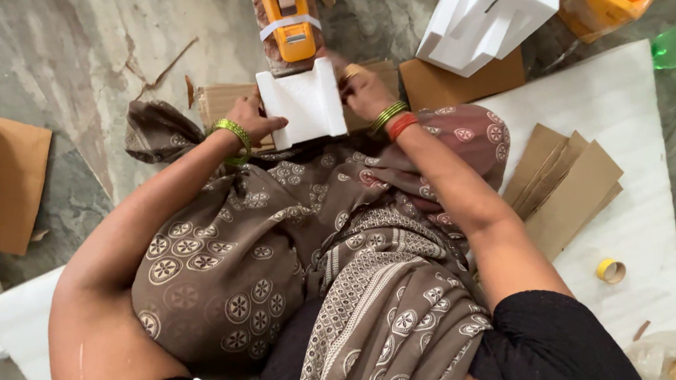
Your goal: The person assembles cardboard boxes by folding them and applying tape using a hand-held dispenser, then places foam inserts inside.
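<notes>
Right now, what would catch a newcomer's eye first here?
At top centre, both hands grip a white foam block: the left hand on its left edge, the right hand on its right. An orange-and-brown appliance stands just beyond it. Flat cardboard sheets lie to the right.

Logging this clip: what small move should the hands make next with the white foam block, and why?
Probably push the foam block further onto the orange appliance. Left hand and right hand grip its sides, and it sits only at the appliance's near end.
</notes>
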